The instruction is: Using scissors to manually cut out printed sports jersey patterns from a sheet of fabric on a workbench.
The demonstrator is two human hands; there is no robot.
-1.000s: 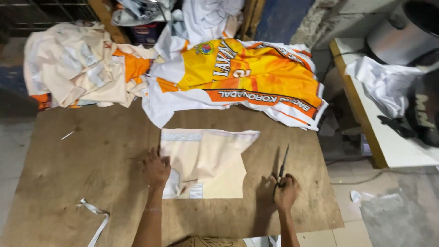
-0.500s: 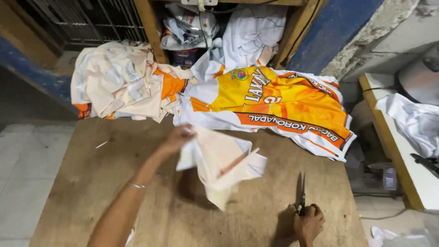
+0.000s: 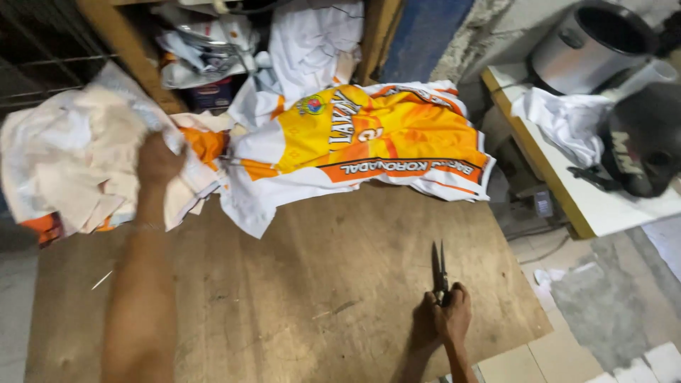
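Jersey (image 3: 369, 138) beside cloth pile (image 3: 78, 163) under left hand (image 3: 157, 159)

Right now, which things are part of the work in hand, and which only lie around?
In hand:
left hand on the pile of cream fabric pieces
right hand holding scissors
wooden board

Lying about:
yellow-orange jersey
metal pot
white cloth
dark helmet

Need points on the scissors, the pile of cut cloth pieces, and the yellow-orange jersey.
scissors (image 3: 439, 268): head view, on the closed blades above the right hand.
pile of cut cloth pieces (image 3: 67, 159): head view, on the pale top layer left of the left hand.
yellow-orange jersey (image 3: 397, 138): head view, on the orange front panel.
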